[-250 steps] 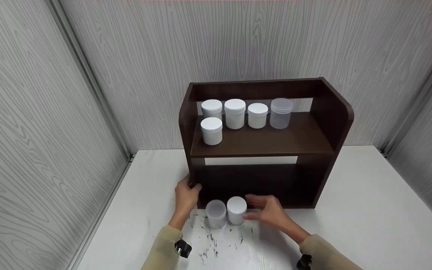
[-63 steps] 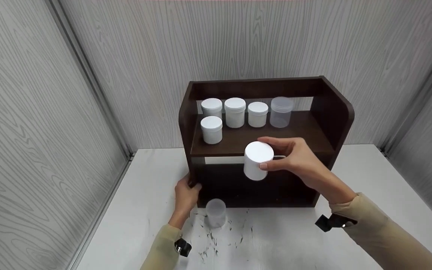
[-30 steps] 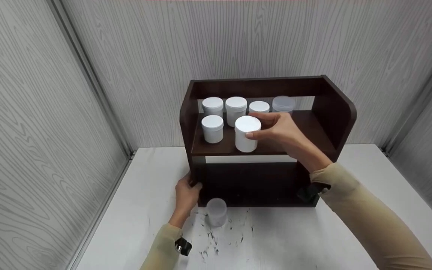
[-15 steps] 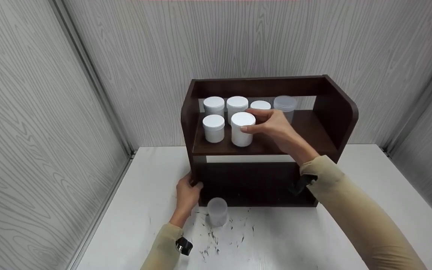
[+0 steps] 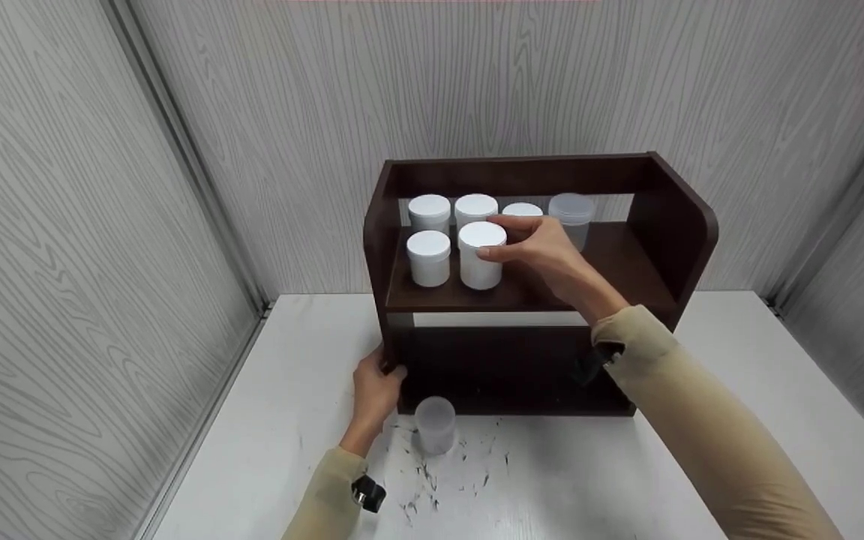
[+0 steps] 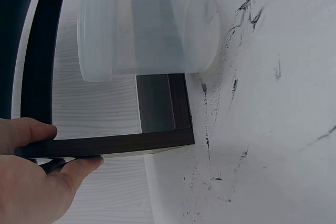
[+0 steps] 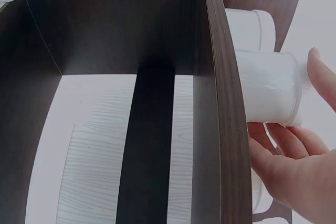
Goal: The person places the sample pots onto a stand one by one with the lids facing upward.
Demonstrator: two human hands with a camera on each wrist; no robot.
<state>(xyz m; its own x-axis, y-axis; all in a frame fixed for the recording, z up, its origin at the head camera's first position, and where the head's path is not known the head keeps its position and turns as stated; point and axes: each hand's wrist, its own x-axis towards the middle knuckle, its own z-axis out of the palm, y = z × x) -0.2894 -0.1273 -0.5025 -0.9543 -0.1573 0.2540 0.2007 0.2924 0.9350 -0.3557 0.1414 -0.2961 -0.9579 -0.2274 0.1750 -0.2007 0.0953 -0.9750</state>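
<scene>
My right hand (image 5: 552, 259) holds a white lidded jar (image 5: 479, 268) upright between thumb and fingers, at the front of the brown shelf unit's upper board (image 5: 612, 274). In the right wrist view the held jar's (image 7: 268, 85) base meets the board. Just left of it stands a shorter white jar (image 5: 429, 262). My left hand (image 5: 373, 390) grips the unit's left side panel (image 6: 121, 142), thumb on one face and fingers on the other. A translucent jar (image 5: 436, 427) stands on the table near that hand.
Behind the held jar, a back row has two white jars (image 5: 430, 210) (image 5: 476, 206), a partly hidden small white jar (image 5: 522, 211) and a translucent jar (image 5: 572, 214). Dark marks (image 5: 421, 476) streak the white table. Grey wood-grain walls (image 5: 312, 150) enclose it.
The right hand took the white jar from the table, raised it to the upper board and moved it left beside the front jar. The left hand has kept its grip on the panel.
</scene>
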